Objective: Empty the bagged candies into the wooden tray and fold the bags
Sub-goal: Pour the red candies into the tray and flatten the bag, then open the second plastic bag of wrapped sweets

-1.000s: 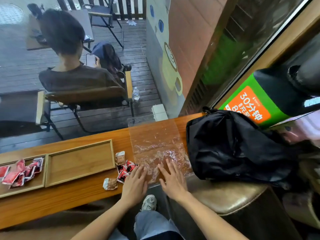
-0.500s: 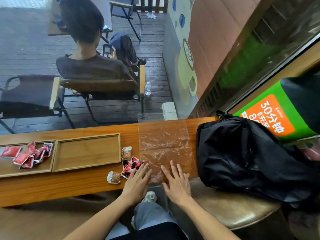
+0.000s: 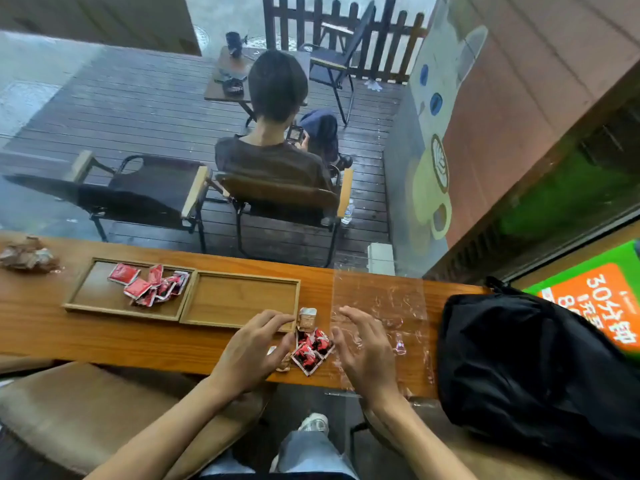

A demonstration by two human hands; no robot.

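Hands [image 3: 252, 344] beside glossy, perhaps foil, candies [image 3: 311, 348]

both bare forearms reach forward from the bottom of the view, converging toward the middle. the left hand [image 3: 251, 344] is seen from the back, wrist straight, its fingers [image 3: 273, 320] loosely curled and pointing right, gripping nothing that can be seen. the right hand [image 3: 362, 348] stands on its edge, palm turned toward the left hand, fingers nearly straight and slightly spread, thumb low. the two hands are near each other but apart, neither one touching the other.
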